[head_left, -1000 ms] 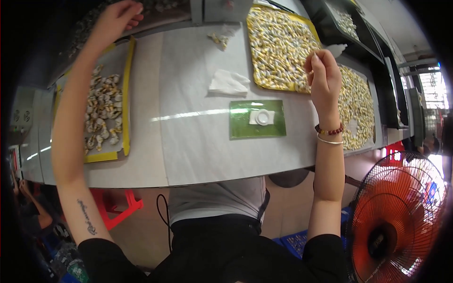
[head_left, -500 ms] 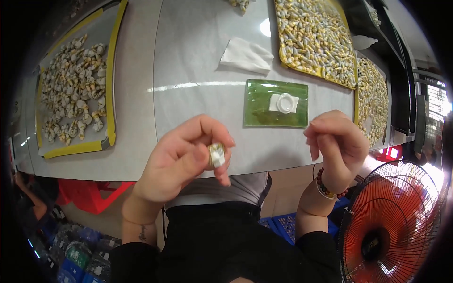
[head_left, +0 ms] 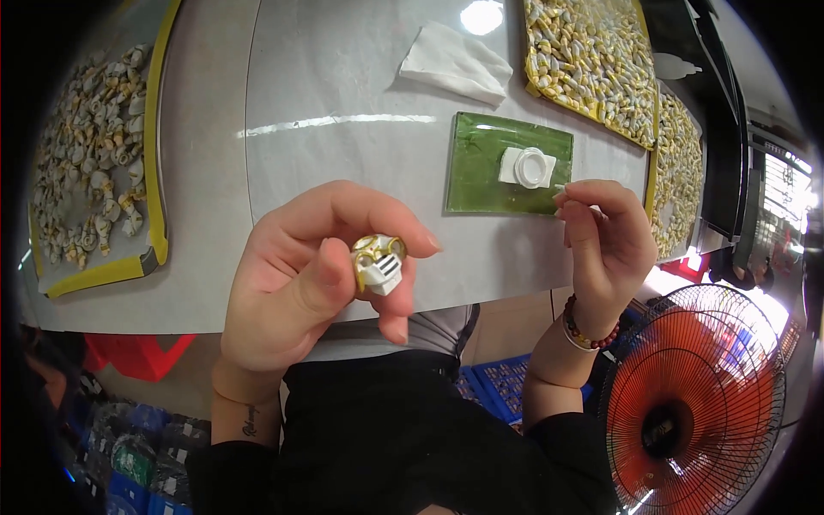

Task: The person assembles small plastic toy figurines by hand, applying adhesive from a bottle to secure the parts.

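Note:
Close in front of me, my left hand (head_left: 296, 279) pinches a small white figurine piece (head_left: 378, 266) with gold edging and dark stripes between thumb and fingers. My right hand (head_left: 611, 230) is closed in a pinch at the right corner of a green rectangular mat (head_left: 479, 163). A tiny pale tip shows at those fingertips, too small to name. On the mat a small round white dish (head_left: 533, 169) rests on a folded white pad (head_left: 510, 166). A white cloth (head_left: 455, 65) lies on the table beyond the mat.
A yellow-edged tray (head_left: 99, 275) of similar pieces stands at the left. Two more trays of white-and-gold pieces, a far one (head_left: 588, 64) and a side one (head_left: 678, 163), are at the right. An orange fan (head_left: 695, 403) stands by my right arm. Blue baskets (head_left: 498, 384) sit below the table.
The piece in my left hand has turned, so its striped side now shows. My right hand has come to the mat's corner, and a pale tip now shows at its fingers. The view has shifted slightly.

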